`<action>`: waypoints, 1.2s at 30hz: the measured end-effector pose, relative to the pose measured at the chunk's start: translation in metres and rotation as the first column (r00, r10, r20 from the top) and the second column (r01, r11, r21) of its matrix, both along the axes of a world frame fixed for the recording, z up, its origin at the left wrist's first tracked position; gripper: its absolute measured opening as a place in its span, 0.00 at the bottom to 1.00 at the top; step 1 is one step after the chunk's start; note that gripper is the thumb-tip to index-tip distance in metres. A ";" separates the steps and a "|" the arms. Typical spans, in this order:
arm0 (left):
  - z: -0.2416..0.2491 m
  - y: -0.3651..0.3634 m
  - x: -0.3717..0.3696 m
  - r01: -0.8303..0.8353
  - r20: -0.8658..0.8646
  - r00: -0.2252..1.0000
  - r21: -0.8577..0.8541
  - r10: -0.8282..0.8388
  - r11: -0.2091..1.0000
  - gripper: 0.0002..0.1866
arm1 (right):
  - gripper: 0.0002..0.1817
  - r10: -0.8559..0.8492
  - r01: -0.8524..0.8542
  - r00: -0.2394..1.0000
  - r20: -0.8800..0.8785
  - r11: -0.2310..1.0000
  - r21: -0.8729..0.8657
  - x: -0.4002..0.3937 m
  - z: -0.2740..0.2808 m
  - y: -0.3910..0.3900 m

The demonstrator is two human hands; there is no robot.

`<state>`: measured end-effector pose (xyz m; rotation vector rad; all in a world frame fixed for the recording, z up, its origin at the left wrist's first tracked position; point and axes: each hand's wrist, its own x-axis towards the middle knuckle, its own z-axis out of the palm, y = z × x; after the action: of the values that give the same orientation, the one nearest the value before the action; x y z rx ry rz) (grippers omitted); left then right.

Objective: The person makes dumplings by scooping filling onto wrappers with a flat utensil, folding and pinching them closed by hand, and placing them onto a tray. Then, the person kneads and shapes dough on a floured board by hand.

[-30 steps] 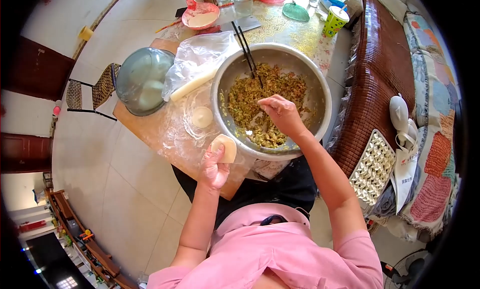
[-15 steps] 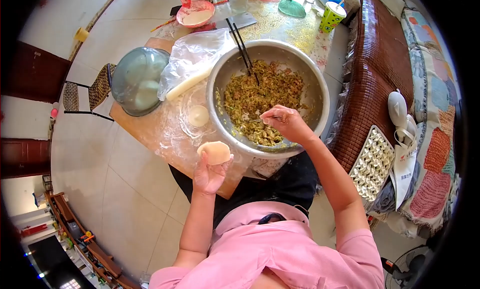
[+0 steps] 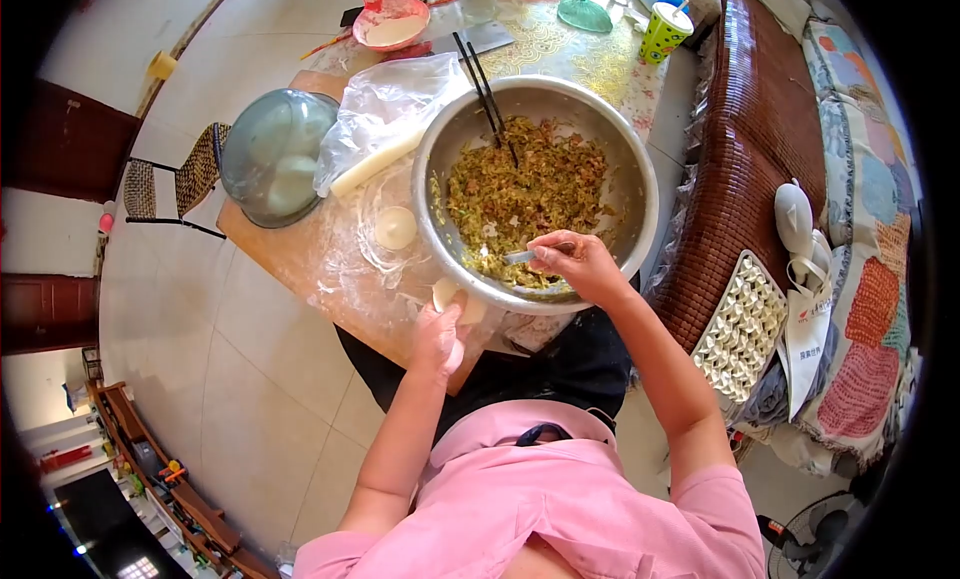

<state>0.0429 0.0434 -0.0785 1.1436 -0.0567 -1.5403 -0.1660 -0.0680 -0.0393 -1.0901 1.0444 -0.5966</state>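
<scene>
My left hand (image 3: pixel 438 337) pinches a round dumpling wrapper (image 3: pixel 468 307), which is partly folded and lies against the near left rim of a large metal bowl (image 3: pixel 640 159). Chopped green-and-brown filling (image 3: pixel 530 184) covers the bottom of the bowl. Over the bowl's near side, my right hand (image 3: pixel 578 267) grips a metal spoon (image 3: pixel 518 258); its tip is down at the filling. Black chopsticks (image 3: pixel 480 84) lean in the bowl at the back. Another flat wrapper (image 3: pixel 396 228) rests on the floured board (image 3: pixel 330 269) left of the bowl.
A dough roll (image 3: pixel 375 166) lies beside a plastic bag (image 3: pixel 390 104). Dough shows under a glass cover (image 3: pixel 278 159). A red bowl of flour (image 3: pixel 390 24) and a green cup (image 3: pixel 664 34) stand farther back. On the right is a tray of dumplings (image 3: pixel 742 327) by the brown sofa (image 3: pixel 760 109).
My left hand has moved right and up to the bowl's rim, and the wrapper in it is tilted and folded. My right hand has shifted slightly down, with the spoon now clearly visible.
</scene>
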 end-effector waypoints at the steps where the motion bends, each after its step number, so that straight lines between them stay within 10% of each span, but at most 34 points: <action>1: 0.010 -0.005 -0.005 -0.003 0.012 1.000 0.008 0.003 1.000 0.15 | 0.12 0.000 0.000 1.000 -0.001 1.000 -0.001 0.000 -0.001 0.001; 14: 0.052 -0.009 -0.008 -0.100 -0.269 0.957 0.034 0.105 0.994 0.20 | 0.11 -0.185 0.188 0.975 0.127 0.982 -0.016 0.000 0.028 0.049; 16: 0.059 -0.009 -0.008 -0.092 -0.302 0.948 0.036 0.099 0.995 0.21 | 0.10 -0.079 -0.075 0.976 -0.202 0.750 -0.657 0.004 0.038 0.065; 23: 0.042 -0.007 -0.004 -0.118 -0.355 0.929 -0.010 0.107 0.993 0.22 | 0.14 0.040 -0.233 0.971 -0.235 0.373 -0.898 0.020 0.011 0.111; 36: 0.042 -0.010 0.000 -0.127 -0.334 0.934 0.029 0.129 0.991 0.21 | 0.08 -0.215 0.031 0.939 -0.267 0.828 -0.559 0.026 0.004 0.028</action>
<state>0.0431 0.0331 -0.0361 0.8586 0.2495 -1.5980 -0.1397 -0.0403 -0.0351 -1.6771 1.2718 -0.8808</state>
